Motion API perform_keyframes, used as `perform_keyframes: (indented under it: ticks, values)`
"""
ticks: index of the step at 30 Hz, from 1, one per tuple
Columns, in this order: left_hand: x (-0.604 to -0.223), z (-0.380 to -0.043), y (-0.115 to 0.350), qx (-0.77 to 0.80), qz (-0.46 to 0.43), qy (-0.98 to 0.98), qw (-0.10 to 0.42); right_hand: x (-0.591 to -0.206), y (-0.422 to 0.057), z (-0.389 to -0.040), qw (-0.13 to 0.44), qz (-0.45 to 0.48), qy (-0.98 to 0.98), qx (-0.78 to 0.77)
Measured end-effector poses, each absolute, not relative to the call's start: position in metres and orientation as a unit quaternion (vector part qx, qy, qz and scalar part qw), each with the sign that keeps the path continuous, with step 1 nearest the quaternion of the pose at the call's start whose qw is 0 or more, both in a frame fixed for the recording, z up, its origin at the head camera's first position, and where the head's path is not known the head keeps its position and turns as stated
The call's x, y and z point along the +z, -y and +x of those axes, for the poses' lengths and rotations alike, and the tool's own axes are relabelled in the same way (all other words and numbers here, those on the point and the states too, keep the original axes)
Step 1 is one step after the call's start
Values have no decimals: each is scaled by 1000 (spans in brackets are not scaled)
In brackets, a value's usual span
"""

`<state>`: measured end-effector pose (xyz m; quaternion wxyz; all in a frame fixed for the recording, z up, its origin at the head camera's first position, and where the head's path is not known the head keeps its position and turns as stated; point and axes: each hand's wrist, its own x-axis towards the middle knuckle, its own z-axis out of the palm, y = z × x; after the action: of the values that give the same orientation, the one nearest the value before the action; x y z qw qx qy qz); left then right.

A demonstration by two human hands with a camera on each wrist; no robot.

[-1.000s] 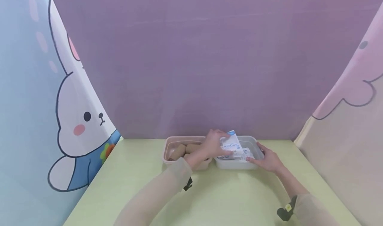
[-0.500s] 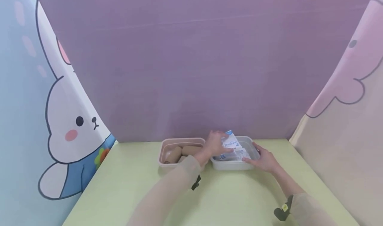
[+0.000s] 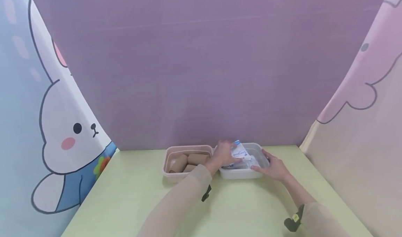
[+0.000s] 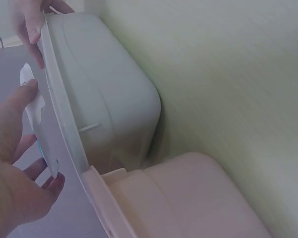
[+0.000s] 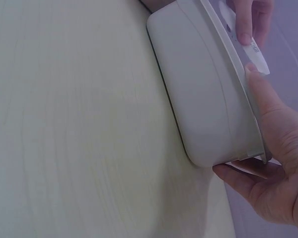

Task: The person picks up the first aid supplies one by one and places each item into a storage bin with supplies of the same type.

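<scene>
My left hand [image 3: 223, 154] pinches a flat white packet with blue lettering [image 3: 239, 151], apparently reading "Surgical", over the white plastic bin [image 3: 241, 175]. In the left wrist view the thumb presses one face of this packet [image 4: 34, 106] and the fingers lie behind it. Inside the bin are more white packets [image 3: 250, 161], partly hidden. At the bin's right end my right hand [image 3: 276, 169] grips the rim. Its fingers lie on the outer wall, and its thumb [image 5: 262, 91] reaches over the rim beside the packet's end.
Left of the white bin stands a pink bin [image 3: 166, 177], their rims close together, with several brown rolls [image 3: 198, 158] in it. Both sit on a pale green table [image 3: 132, 191] before a purple backdrop [image 3: 194, 73]. Printed curtains flank the table.
The view has shifted, so both bins appear farther left. Packet and left hand have sunk slightly lower toward the white bin. The right hand stays at the bin's right end.
</scene>
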<state>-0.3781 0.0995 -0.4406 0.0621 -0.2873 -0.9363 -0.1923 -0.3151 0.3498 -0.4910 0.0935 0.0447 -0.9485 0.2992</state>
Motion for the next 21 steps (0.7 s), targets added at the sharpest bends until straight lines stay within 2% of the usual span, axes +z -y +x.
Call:
perform_keyframes:
  ticks: [13, 21]
  values:
    - [-449, -376, -81, -223, -286, 930, 66, -493, -336, -320, 93, 59, 947, 300]
    - [-442, -360, -25, -273, -292, 912, 90, -485, -345, -320, 65, 38, 952, 297]
